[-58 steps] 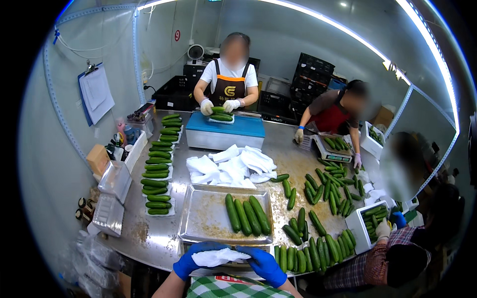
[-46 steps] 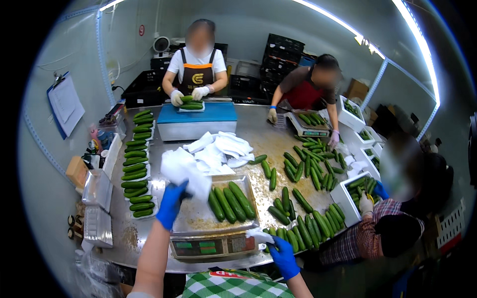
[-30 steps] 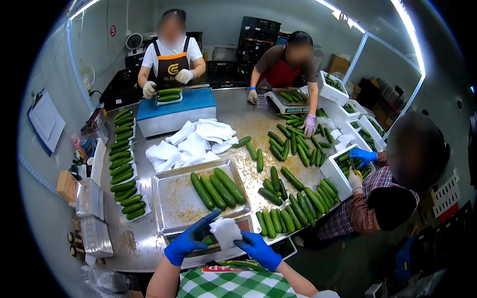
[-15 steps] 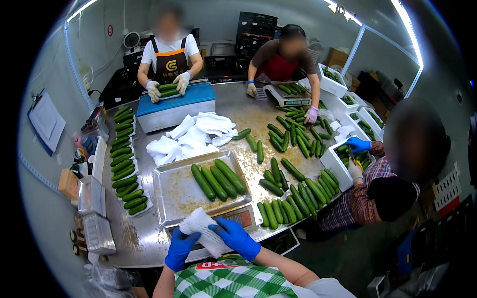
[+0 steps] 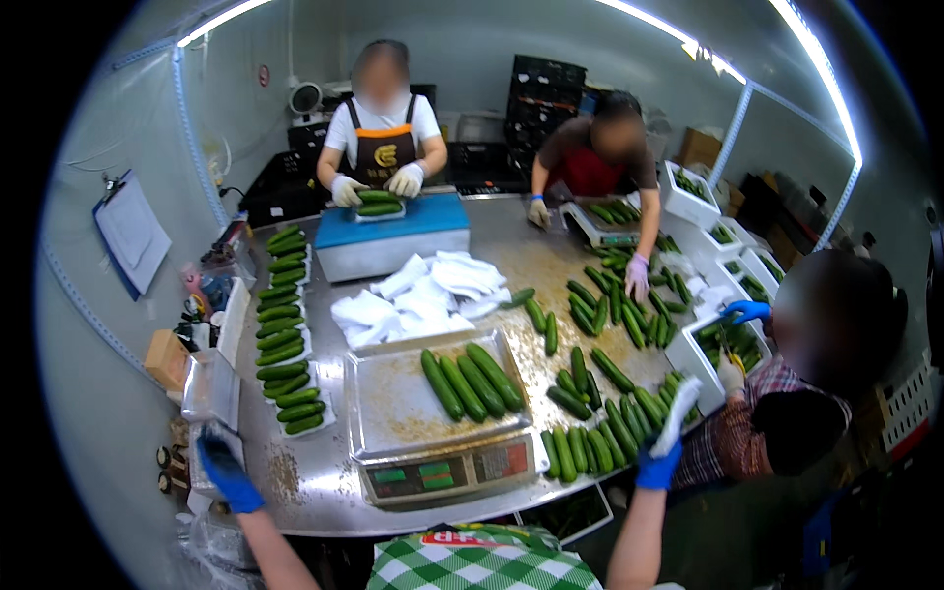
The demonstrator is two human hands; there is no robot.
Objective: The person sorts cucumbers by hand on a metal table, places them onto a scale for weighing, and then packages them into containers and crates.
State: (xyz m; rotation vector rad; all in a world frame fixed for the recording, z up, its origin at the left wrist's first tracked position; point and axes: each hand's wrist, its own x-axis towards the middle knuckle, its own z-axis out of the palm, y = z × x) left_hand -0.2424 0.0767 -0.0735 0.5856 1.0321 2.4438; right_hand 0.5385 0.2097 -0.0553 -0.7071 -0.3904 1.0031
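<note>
My right hand (image 5: 660, 460), in a blue glove, is raised at the right over the near end of a row of cucumbers (image 5: 584, 453). It is closed on a thin white pad (image 5: 678, 413) that stands up from the fingers. At the far left, my blue-gloved left hand (image 5: 232, 474) reaches to the stack of clear plastic trays (image 5: 202, 470); its fingers are blurred. Between my hands, several cucumbers (image 5: 472, 383) lie side by side on a metal pan (image 5: 388, 408) on a weighing scale (image 5: 442, 477).
White pads lie in a pile (image 5: 423, 300) behind the pan. A row of packed cucumbers (image 5: 285, 329) lines the left. Loose cucumbers (image 5: 612, 369) cover the right. Three co-workers stand round the table, one at a blue-topped box (image 5: 393, 236), another at a white crate (image 5: 693, 359).
My hands have moved apart. The left has let go of the white pad and gone left to the trays; the right has carried the pad to the right. The view has shifted.
</note>
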